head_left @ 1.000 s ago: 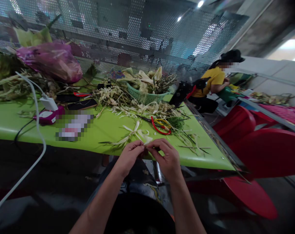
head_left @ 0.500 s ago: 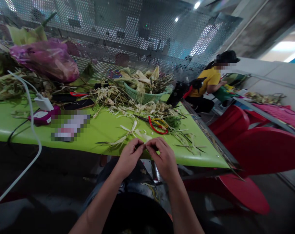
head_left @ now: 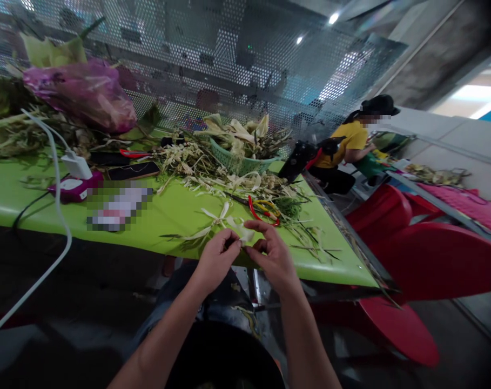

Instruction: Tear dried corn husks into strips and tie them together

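Note:
Just over the table's near edge, my left hand point(head_left: 217, 260) pinches a pale strip of dried husk or leaf point(head_left: 246, 234) between thumb and fingertips. My right hand point(head_left: 273, 260) meets it from the other side, thumb and a bent finger closed at the strip's end and the index finger lifted away. The fingers partly cover the strip. Beyond my left hand, several pale strips point(head_left: 200, 235) lie spread on the green table point(head_left: 164, 216). A red-handled cutting tool point(head_left: 251, 208) rests past my right hand, among yellow loops and green threads point(head_left: 289, 207).
A green basket point(head_left: 245, 163) of dried husks stands behind loose plant scraps point(head_left: 188, 162). To the left are a phone point(head_left: 134, 171), a purple box with a white plug point(head_left: 77, 186), a cable point(head_left: 58, 178) and a purple bag point(head_left: 83, 94). Red chairs point(head_left: 435, 259) and a seated person point(head_left: 350, 140) are at right.
My right index finger has lifted off the strip, showing more of it between my hands. The left hand keeps its pinch. The camera view has shifted slightly.

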Demonstrator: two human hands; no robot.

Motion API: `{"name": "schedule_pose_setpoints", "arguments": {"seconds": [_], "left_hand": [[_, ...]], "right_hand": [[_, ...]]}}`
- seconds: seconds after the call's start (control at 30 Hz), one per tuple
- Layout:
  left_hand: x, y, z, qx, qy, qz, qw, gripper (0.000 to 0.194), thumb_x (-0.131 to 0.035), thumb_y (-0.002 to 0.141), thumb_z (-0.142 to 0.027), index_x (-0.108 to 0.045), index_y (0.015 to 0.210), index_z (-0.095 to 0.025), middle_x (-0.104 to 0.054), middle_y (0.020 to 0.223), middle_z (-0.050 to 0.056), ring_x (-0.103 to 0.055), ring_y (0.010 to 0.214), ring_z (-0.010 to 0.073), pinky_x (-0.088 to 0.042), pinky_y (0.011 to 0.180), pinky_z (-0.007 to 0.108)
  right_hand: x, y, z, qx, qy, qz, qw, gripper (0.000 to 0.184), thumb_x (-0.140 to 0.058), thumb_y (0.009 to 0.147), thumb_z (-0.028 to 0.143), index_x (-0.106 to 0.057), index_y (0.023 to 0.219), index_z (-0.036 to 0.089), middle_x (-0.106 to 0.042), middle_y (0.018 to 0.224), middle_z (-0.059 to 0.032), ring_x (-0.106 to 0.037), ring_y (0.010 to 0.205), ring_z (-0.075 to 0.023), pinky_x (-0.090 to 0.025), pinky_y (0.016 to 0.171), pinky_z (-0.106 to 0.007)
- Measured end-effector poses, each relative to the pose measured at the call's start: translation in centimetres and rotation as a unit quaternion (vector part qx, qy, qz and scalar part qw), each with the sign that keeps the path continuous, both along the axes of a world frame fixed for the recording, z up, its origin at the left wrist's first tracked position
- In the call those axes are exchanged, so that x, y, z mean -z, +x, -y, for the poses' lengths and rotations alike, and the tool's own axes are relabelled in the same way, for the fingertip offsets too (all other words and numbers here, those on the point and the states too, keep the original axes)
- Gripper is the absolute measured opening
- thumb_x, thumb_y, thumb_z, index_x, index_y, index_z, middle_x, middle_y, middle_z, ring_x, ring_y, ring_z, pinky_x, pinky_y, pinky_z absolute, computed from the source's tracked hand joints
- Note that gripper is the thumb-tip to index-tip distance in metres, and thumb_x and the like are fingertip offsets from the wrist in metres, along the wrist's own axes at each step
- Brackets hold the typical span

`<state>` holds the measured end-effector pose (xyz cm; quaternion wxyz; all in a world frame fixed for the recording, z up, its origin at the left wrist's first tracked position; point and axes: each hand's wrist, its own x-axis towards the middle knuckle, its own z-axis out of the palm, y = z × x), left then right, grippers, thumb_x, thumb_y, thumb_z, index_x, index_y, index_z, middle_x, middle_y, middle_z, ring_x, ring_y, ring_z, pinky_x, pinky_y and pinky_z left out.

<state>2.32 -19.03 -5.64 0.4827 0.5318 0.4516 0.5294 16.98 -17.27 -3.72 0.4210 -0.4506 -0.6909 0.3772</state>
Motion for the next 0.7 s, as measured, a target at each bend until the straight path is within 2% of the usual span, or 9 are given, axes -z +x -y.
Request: {"name": "schedule_pose_setpoints", "arguments": {"seconds": [0.13,0.23,0.33,0.47,0.6,0.7], "left_hand": [[0.0,-0.1,-0.1,0.007,0.016,-0.035,0.999,0.01,-0.045,0.082,-0.021,-0.047,0.072,-0.019,-0.043,0.067,-0.003,-0.038,0.064,0.0114,-0.03,0.06,0.024],[0.1,-0.2,-0.2,-0.019,0.064,-0.123,0.99,0.01,-0.046,0.079,-0.015,-0.046,0.07,-0.019,-0.047,0.069,-0.002,-0.042,0.067,0.0123,-0.03,0.063,0.024],[0.2,-0.4,-0.2,-0.033,0.088,-0.19,0.977,0.008,-0.047,0.076,-0.011,-0.048,0.071,-0.018,-0.051,0.073,0.0,-0.045,0.07,0.0131,-0.031,0.065,0.025],[0.3,-0.4,-0.1,-0.029,0.094,-0.188,0.977,0.009,-0.048,0.076,-0.012,-0.049,0.071,-0.018,-0.05,0.072,0.0,-0.045,0.067,0.0124,-0.031,0.063,0.024],[0.4,-0.3,-0.3,-0.036,0.066,-0.174,0.982,0.008,-0.047,0.076,-0.014,-0.05,0.071,-0.019,-0.051,0.069,-0.001,-0.045,0.064,0.0117,-0.03,0.06,0.024],[0.3,-0.4,-0.4,-0.026,0.038,-0.162,0.986,0.009,-0.046,0.078,-0.017,-0.053,0.073,-0.019,-0.052,0.068,-0.002,-0.045,0.064,0.0119,-0.03,0.06,0.024]], "right_hand": [[-1.0,0.5,-0.6,0.001,0.006,0.033,0.999,0.035,-0.062,0.073,0.016,-0.059,0.107,0.021,-0.056,0.084,-0.0004,-0.046,0.06,-0.0096,-0.038,0.054,-0.022],[-2.6,1.6,-0.7,-0.04,-0.059,0.031,0.997,0.032,-0.068,0.07,0.021,-0.064,0.102,0.021,-0.055,0.078,0.0004,-0.046,0.06,-0.0097,-0.036,0.052,-0.021],[-4.2,2.4,-1.0,-0.065,-0.115,-0.047,0.99,0.033,-0.073,0.067,0.024,-0.066,0.099,0.021,-0.057,0.074,0.0006,-0.051,0.066,-0.0114,-0.04,0.056,-0.021],[-5.4,2.6,-1.9,-0.043,-0.123,-0.165,0.978,0.027,-0.076,0.064,0.022,-0.068,0.09,0.021,-0.057,0.074,0.0005,-0.05,0.061,-0.0092,-0.04,0.052,-0.02],[-5.8,1.9,-3.2,-0.021,-0.152,-0.25,0.956,0.023,-0.077,0.063,0.022,-0.067,0.084,0.021,-0.057,0.07,0.0009,-0.049,0.054,-0.0075,-0.028,0.038,-0.017],[-5.7,1.2,-4.2,-0.028,-0.156,-0.289,0.944,0.02,-0.076,0.064,0.022,-0.066,0.083,0.021,-0.061,0.069,0.0013,-0.037,0.043,-0.0034,-0.02,0.034,-0.017]]}}
